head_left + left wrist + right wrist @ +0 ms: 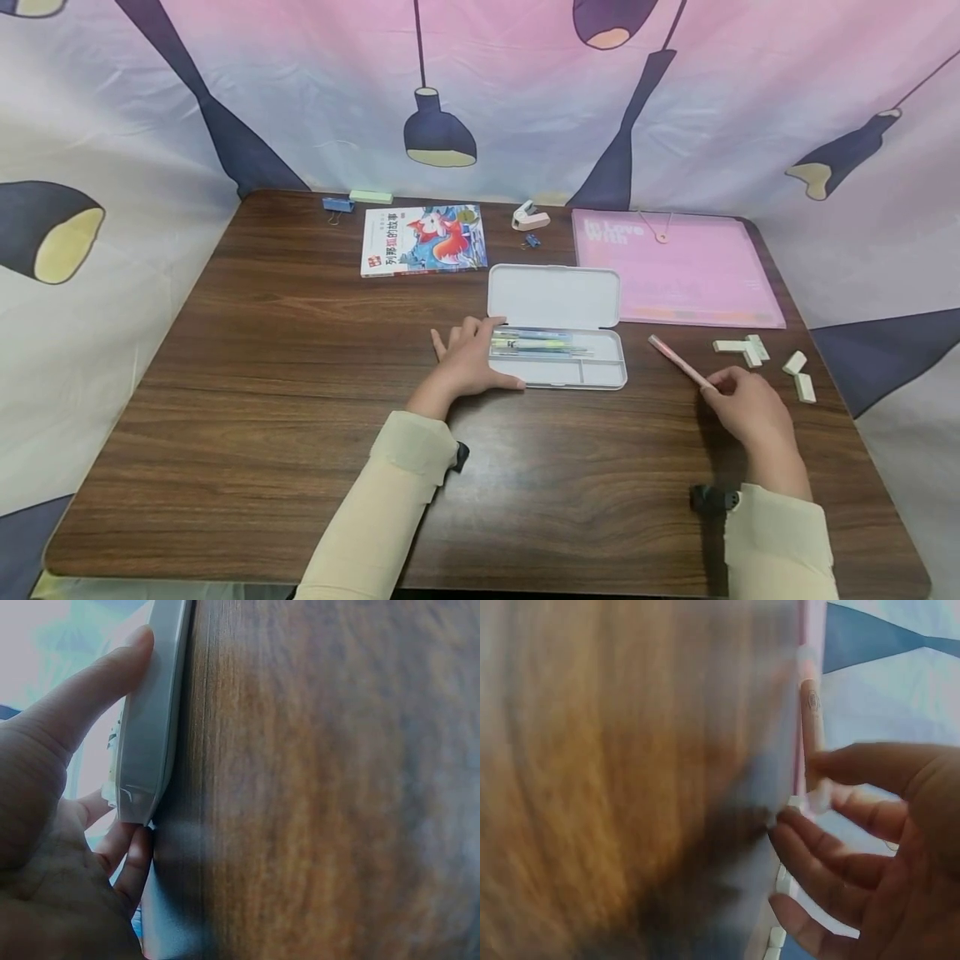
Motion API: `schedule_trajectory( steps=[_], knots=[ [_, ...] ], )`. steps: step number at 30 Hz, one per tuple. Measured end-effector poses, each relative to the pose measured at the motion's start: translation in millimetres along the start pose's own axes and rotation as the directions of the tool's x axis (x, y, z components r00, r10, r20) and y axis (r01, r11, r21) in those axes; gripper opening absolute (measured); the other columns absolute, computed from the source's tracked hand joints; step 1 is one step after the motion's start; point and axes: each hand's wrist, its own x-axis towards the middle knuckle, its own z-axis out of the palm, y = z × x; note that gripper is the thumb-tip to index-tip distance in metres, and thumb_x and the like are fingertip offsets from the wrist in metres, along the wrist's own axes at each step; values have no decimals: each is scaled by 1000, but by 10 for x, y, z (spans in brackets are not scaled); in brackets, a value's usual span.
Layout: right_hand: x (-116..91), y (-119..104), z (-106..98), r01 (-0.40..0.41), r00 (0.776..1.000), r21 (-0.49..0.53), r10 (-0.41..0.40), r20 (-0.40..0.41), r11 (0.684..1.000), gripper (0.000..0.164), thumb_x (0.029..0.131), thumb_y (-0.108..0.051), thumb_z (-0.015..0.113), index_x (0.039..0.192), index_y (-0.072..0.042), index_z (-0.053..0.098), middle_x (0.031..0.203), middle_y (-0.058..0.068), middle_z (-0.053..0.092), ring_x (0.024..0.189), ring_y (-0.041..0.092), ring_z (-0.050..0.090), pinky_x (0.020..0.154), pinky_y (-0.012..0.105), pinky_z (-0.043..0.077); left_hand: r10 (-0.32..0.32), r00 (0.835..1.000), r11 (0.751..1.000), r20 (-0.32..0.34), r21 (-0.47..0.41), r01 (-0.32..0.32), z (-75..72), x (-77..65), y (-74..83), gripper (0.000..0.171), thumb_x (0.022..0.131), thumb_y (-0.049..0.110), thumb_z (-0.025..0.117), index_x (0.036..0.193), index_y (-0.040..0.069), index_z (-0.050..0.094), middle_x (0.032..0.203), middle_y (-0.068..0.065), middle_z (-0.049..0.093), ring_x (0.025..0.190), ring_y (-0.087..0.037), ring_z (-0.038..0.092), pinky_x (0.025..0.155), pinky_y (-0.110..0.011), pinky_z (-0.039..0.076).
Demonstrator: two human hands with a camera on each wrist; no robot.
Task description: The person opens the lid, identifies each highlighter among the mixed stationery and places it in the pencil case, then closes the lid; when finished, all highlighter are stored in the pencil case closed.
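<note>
A white pencil case [553,297] lies with its lid folded back, several slim pens [536,343] in its long compartment. My left hand [467,367] holds the left end of the case, thumb along the front edge and fingers round the far side. In the left wrist view the thumb presses the side wall of the case [154,712], and fingertips touch its end. To the right of the case, my right hand [750,408] pinches a pink pen [678,360] near one end, between thumb and index finger; the other fingers are loosely bent.
Several white eraser-like blocks [753,350] lie beyond and right of my right hand. A pink folder [682,271] lies behind. Farther back are a fox picture book [425,239], blue binder clips [338,204], a pale green bar [371,197] and a small white stapler-like tool [530,218].
</note>
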Motion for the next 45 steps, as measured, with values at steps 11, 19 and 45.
schedule_trajectory(
  steps=[11,19,45],
  knots=[
    [-190,-205,19,13,975,262,46,-219,965,43,88,-44,48,111,-8,55,99,12,57,81,22,48,59,32,35,-5,1000,1000,-3,10,5,17,21,-15,101,58,58,75,140,28,25,130,-6,32,121,-27,27,98,-60,-15],
    [-239,-454,58,124,865,473,139,-483,873,28,81,-36,64,96,-12,62,74,-9,55,69,2,48,59,14,36,2,1000,1000,-1,10,-2,18,17,-16,101,58,59,75,141,29,25,130,-6,32,120,-27,27,98,-60,-15],
    [-103,-952,557,138,979,600,-18,-202,788,36,90,-36,52,117,-13,60,93,7,66,81,8,63,71,22,44,-4,1000,1000,0,4,4,21,13,-12,101,58,58,75,141,28,25,129,-6,33,118,-26,28,98,-60,-16]
  ],
)
